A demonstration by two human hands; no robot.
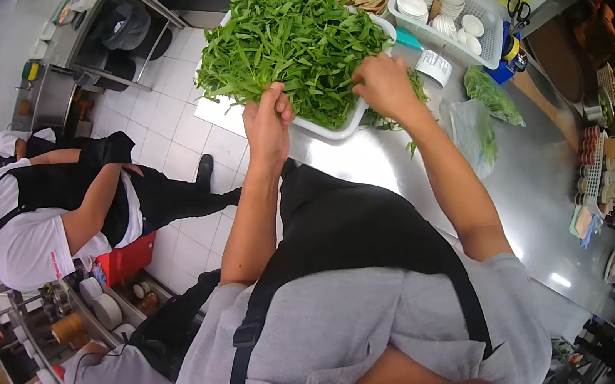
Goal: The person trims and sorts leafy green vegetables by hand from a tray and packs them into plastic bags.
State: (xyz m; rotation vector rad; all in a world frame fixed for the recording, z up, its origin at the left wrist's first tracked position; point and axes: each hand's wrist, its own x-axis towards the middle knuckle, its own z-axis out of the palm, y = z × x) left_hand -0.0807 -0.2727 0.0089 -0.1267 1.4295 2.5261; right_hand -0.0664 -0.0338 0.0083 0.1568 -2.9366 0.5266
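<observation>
A heap of long-leaved leafy greens [291,39] fills a white plastic basin [342,131] on the steel counter. At the heap's near left edge, my left hand [266,124] is closed, with thumb and fingers pinched against the greens. My right hand [386,84] reaches over the basin's right side, its fingers curled and pinching at the leaves. Some loose greens [391,115] lie on the counter beneath my right wrist. What sits inside each grip is mostly hidden by the fingers.
On the right stand a white basket [491,51] of small dishes, a white-labelled container [433,68], bagged greens [493,96] and a clear plastic bag [468,132]. Scissors [518,9] are behind. Co-workers [37,204] stand on the tiled floor to the left.
</observation>
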